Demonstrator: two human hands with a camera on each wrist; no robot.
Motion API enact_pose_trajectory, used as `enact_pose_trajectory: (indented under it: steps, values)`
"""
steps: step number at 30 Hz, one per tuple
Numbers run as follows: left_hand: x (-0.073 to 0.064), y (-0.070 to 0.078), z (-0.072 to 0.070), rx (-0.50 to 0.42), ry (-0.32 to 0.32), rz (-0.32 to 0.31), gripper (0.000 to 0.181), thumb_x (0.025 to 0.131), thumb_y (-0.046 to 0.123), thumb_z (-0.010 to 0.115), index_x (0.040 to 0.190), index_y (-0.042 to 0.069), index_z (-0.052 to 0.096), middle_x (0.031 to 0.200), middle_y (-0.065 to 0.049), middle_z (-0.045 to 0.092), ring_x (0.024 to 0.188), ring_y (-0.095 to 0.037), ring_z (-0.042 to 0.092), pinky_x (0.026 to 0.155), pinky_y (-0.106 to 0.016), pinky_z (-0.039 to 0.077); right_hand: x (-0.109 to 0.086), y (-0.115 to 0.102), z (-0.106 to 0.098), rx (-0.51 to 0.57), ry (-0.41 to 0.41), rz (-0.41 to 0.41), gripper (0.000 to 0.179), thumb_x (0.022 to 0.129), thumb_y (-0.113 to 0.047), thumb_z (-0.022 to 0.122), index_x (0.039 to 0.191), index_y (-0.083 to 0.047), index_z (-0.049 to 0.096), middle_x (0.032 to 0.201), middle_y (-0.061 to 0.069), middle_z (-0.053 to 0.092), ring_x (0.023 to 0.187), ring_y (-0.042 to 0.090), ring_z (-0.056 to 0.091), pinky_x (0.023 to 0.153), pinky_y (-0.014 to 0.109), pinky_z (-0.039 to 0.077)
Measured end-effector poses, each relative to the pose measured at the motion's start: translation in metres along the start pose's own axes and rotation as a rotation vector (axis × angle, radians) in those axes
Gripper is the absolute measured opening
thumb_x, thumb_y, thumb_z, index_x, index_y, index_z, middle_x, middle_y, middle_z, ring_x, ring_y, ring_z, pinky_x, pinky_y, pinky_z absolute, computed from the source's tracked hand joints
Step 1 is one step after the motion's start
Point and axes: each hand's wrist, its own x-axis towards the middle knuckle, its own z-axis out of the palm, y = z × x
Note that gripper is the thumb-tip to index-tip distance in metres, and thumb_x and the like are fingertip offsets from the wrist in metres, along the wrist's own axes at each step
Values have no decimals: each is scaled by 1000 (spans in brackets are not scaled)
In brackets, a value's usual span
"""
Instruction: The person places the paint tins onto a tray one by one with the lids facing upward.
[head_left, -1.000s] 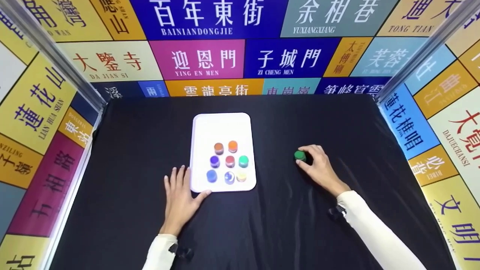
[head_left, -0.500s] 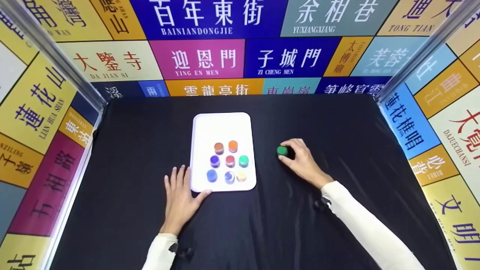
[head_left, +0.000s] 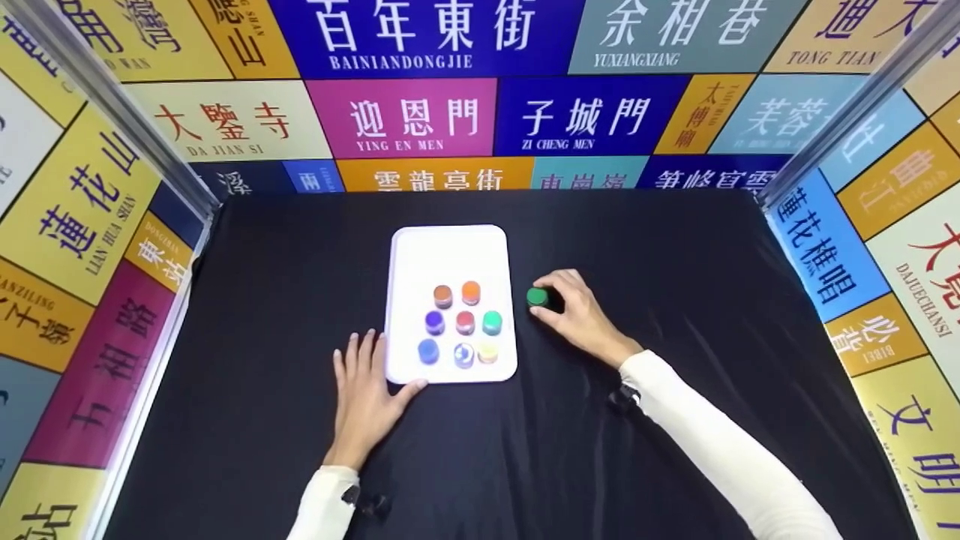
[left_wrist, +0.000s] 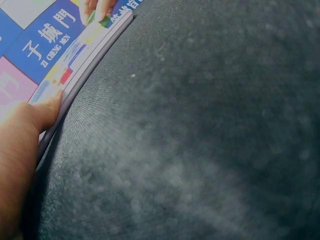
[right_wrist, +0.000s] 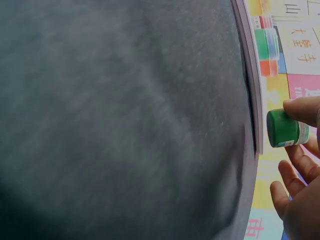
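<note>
Between the thumb and fingers of my right hand [head_left: 581, 311] is a small dark green paint jar [head_left: 537, 298], just off the right edge of a white tray [head_left: 450, 255]. The right wrist view shows the pinched jar [right_wrist: 284, 129] from the side, with a ridged band and a pale label. My left hand [head_left: 366, 409] lies with spread fingers along the tray's lower left side, its thumb at the near corner. On the tray's near half stand several similar jars, among them an orange one [head_left: 470, 292], a purple one [head_left: 434, 322] and a lighter green one [head_left: 492, 322].
A black cloth [head_left: 660, 270] covers the table under the tray. Upright panels [head_left: 405, 112] with coloured place-name blocks enclose the far side and both flanks. Metal corner posts [head_left: 840, 124] join them.
My right hand has carried the dark green jar leftward, from the right part of the table to close beside the tray. The left hand and tray have stayed put.
</note>
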Motion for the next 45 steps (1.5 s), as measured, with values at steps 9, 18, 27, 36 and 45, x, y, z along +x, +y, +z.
enact_pose_trajectory:
  steps: [9,18,27,36,45]
  values:
    - [1,1,1,-9,9,2,107,90,66,82,165,-1,45,171,-27,40,164,-52,23,132,-71,5,15,-11,18,26,-12,-22,33,93,-9,89,122,-3,75,119,7,71,118,26,59,107,39,48]
    - [1,2,1,-7,9,2,108,89,67,82,165,0,45,171,-27,40,164,-51,24,132,-71,5,26,-17,35,43,-24,11,34,95,-10,88,124,-6,74,122,6,69,120,24,58,108,38,48]
    - [3,2,2,-8,13,10,107,89,67,81,164,-1,46,171,-28,40,164,-51,24,131,-72,5,32,-14,47,38,-33,11,35,95,-14,89,125,-6,73,122,6,70,121,26,56,108,41,47]
    - [3,2,1,-16,21,14,107,89,67,81,164,-1,46,170,-28,41,163,-52,25,131,-73,6,32,-11,52,36,-56,13,33,95,-9,87,125,-3,75,123,9,71,123,29,56,110,44,46]
    - [0,0,0,-2,3,-6,108,90,68,81,165,0,45,172,-27,39,164,-50,23,132,-72,5,24,-8,45,24,-91,51,36,97,-9,85,131,-4,74,128,8,71,128,28,55,115,42,44]
